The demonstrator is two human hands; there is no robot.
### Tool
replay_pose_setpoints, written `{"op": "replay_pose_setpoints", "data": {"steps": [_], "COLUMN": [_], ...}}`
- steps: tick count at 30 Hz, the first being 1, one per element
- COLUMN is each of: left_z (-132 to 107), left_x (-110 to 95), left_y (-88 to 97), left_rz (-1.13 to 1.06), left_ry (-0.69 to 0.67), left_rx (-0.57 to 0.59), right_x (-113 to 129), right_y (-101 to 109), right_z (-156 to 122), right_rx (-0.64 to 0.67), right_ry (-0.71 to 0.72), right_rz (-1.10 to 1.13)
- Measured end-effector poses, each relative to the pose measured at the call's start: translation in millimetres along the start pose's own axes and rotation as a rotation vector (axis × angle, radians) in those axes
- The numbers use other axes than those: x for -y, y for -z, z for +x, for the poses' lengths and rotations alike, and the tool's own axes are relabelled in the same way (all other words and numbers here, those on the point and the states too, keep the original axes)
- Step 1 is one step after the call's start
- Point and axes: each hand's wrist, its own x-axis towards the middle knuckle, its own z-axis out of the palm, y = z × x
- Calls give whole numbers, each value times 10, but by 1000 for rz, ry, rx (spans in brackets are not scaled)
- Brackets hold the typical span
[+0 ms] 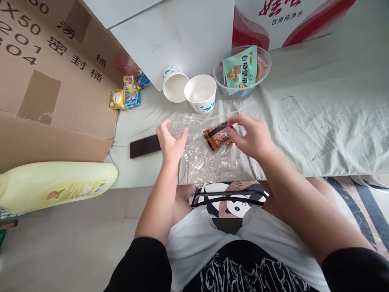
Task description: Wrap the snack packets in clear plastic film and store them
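Observation:
A small brown wrapped snack packet (217, 135) is over a crumpled clear plastic bag (197, 162) on the cloth. My right hand (252, 136) has its thumb and forefinger closed on the packet's right end. To the left of the plastic, my left hand (170, 142) is open, thumb and fingers apart, nothing between them. Partly behind that hand lies a dark phone (145, 146). Just beyond the plastic are two paper cups: one upright cup (201, 95) and one tipped cup (174, 85), its mouth facing me.
A clear plastic bowl (264, 79) holds a green snack pouch (241, 69) and other packets. Small yellow and blue packets (125, 95) sit beside a cardboard box (39, 93). White cartons (179, 36) stand behind. A pale yellow bottle (60, 182) is at the left.

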Motion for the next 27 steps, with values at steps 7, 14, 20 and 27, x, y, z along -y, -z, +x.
{"op": "replay_pose_setpoints", "data": {"steps": [7,14,20,27], "left_z": [-61,-139,-51,38], "left_x": [-51,-382,-508,-444], "left_y": [-42,-77,-31,-191], "left_rz": [-113,-1002,-1266,-1097], "left_ry": [182,540,744,975], "left_rx": [523,712,730,431], "right_x": [-24,15,2,-218], "right_y": [-237,-275,-195,-12], "right_z": [-62,-33,-7,-83], "right_rx": [318,238,138,-172], "right_ry": [109,90,-71,-150], "right_rz": [-149,-102,38,64]}}
